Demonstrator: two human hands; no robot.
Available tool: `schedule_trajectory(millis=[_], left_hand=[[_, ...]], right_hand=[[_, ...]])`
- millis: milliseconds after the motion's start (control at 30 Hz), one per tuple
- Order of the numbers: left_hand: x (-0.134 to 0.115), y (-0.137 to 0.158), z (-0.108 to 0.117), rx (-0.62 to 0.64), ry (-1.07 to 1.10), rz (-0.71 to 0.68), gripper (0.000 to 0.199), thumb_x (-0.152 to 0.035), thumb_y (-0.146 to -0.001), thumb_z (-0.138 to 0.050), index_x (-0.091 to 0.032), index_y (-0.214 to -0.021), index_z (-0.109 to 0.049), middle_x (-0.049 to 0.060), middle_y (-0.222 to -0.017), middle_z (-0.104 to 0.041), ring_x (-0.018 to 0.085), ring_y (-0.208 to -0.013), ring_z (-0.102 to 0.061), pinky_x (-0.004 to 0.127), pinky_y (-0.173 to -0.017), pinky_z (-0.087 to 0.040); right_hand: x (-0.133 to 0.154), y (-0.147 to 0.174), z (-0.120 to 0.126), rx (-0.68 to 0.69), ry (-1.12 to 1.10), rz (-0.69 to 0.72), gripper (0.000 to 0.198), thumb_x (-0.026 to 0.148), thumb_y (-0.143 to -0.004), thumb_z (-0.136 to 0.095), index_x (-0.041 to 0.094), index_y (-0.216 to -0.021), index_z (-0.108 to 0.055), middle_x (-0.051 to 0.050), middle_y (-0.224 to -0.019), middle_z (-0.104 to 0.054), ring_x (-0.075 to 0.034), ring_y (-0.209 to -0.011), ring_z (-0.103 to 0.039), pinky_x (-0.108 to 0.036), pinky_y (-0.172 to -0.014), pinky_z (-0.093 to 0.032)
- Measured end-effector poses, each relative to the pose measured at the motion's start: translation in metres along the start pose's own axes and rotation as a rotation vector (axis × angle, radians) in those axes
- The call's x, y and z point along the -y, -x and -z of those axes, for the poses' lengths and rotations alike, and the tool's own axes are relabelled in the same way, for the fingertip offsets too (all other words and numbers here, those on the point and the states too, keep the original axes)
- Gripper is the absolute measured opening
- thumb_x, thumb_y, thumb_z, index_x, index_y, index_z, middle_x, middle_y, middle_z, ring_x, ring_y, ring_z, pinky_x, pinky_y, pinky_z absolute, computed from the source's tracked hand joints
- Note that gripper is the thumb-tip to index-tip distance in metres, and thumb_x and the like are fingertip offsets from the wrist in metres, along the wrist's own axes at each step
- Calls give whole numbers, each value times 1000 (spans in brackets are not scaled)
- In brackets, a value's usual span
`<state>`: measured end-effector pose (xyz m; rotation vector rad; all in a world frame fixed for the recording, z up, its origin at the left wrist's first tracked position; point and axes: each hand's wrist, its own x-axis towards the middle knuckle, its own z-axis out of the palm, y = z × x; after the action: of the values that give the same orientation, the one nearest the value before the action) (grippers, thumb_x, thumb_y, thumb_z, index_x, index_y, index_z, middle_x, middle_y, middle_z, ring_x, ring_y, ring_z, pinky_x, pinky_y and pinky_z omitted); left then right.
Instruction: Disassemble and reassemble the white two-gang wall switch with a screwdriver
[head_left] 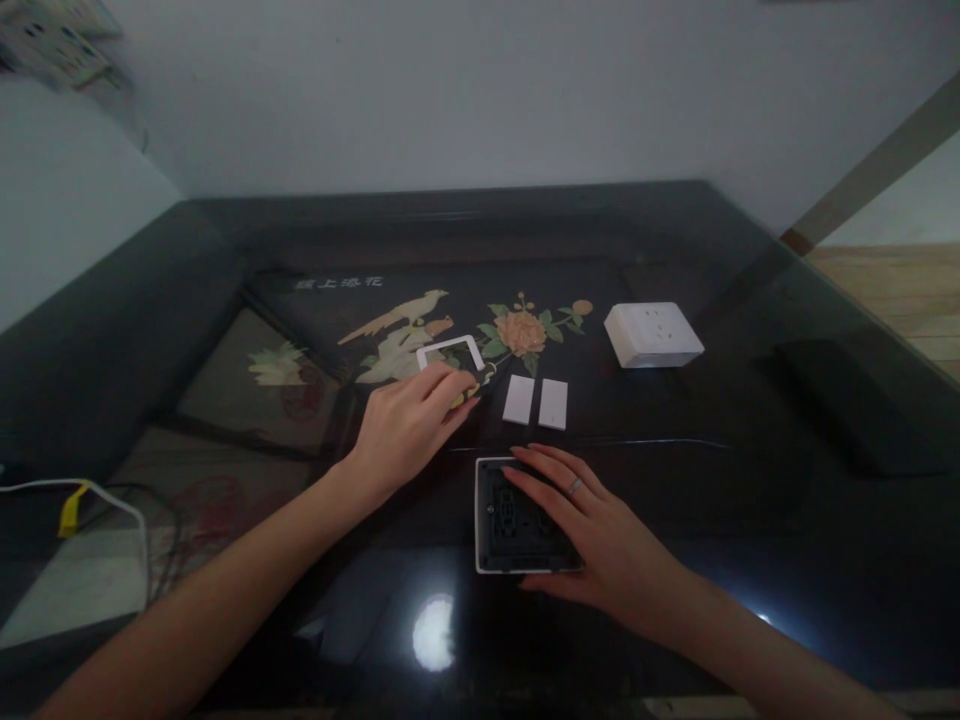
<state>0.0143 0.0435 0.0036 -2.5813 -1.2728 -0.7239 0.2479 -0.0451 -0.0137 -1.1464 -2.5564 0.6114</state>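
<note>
A wall switch (495, 545), its white rim around a black inner face, lies near the front of the dark table. My right hand (592, 530), a ring on one finger, grips its right side, fingers over the top and thumb along the near edge. Farther left, my left hand (412, 420) is closed at a white frame (450, 345), covering its near part. Something yellowish shows between those fingers; what they pinch is too dim to make out. Two white rocker caps (518, 400) lie side by side between the hands, beyond the switch.
A white socket box (656, 335) stands at the right, with a dark flat object (855, 405) beyond it. The glossy tabletop (660, 250) carries bird and flower pictures. A white cable (124, 500) with a yellow tag runs at the left. The wall rises behind.
</note>
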Motion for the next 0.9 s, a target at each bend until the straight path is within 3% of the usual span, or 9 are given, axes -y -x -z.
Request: schedule_trajectory(millis=[133, 300, 733, 900], left_hand=[[-9, -1, -1, 211, -82, 92, 22, -29, -94, -60, -23, -114, -63, 5, -104, -70, 21, -79, -72, 25, -51, -51], [-12, -1, -6, 373, -50, 138, 28, -28, -94, -58, -23, -122, -59, 5, -114, -67, 22, -86, -72, 27, -58, -54], [-12, 3, -14, 418, -83, 147, 30, -34, -96, -55, -25, -125, -58, 4, -111, -71, 23, -83, -74, 28, -56, -52], [-11, -1, -9, 409, -91, 135, 31, -38, -97, -53, -23, -123, -59, 5, -117, -69, 24, -88, -73, 29, -55, -52]], right_hand=[[0, 1, -1, -9, -6, 1, 85, 43, -75, -78, 14, -146, -41, -19, -151, -46, -34, -141, -40, -60, -111, -42], [0, 1, -1, -6, 5, 5, 84, 44, -77, -77, 14, -146, -41, -18, -153, -44, -34, -142, -38, -58, -112, -42], [-1, 2, -2, -26, 5, 9, 85, 42, -76, -79, 15, -147, -41, -18, -153, -43, -33, -143, -37, -56, -113, -41], [-2, 2, -1, -14, 12, 27, 91, 62, -75, -71, 14, -147, -42, -18, -154, -42, -36, -145, -33, -61, -111, -41]])
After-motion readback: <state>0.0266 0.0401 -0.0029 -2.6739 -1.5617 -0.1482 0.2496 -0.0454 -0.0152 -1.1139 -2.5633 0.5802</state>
